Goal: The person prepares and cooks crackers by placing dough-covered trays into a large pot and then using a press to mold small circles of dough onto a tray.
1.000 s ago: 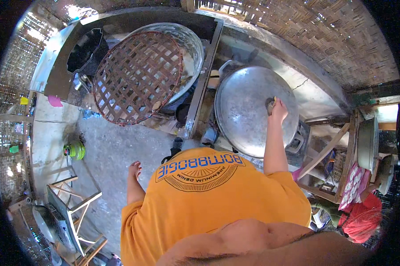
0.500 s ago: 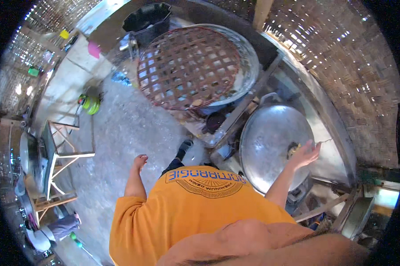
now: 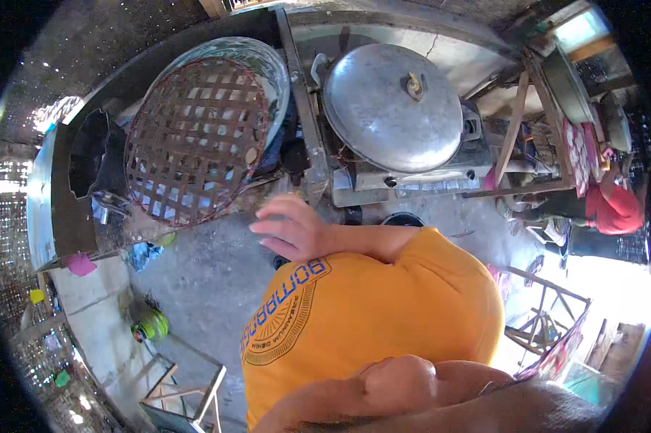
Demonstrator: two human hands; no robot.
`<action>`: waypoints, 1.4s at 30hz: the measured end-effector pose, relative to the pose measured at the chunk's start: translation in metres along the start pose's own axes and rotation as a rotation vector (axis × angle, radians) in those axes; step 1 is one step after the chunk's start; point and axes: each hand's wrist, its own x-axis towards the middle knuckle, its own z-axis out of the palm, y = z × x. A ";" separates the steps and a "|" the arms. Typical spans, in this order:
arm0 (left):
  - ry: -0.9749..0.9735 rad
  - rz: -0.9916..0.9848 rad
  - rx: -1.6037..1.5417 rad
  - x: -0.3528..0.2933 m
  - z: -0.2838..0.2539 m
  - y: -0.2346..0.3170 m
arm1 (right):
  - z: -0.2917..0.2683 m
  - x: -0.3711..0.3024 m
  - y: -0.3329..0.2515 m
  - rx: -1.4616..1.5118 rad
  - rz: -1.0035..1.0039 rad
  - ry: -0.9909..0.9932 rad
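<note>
Brown and round, the tray leans at a slant over a wide basin at the left, its open lattice hiding much of what lies beneath and its near edge tipped down toward us. Just beyond that edge, in our view, we see the right hand, its arm bent across an orange shirt; the fingers are loosely curved and parted, pointing left. We cannot tell how much depth lies between hand and tray. The left hand is out of our view, so we cannot tell its state.

Between tray and stove we find a small black cup, next to the ledge that divides the two. On the stove, to the right, sits a large pot under a domed silver lid, its knob bound with something yellowish.

Left of the tray we make out a black bucket and, below it, some shiny metalware. On the grey floor a green cylinder stands near the wall, with a wooden frame closer to us. At the far right, well apart from the hand, we see another person in a red top.
</note>
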 end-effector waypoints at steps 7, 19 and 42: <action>0.184 0.112 -0.056 0.063 -0.178 0.038 | 0.137 0.033 -0.060 0.006 0.387 0.169; -0.098 0.129 0.267 0.106 -0.258 0.030 | 0.212 0.056 -0.050 0.010 0.969 0.541; -0.269 0.667 0.743 0.295 -0.399 0.212 | 0.273 0.126 -0.101 0.490 1.116 0.642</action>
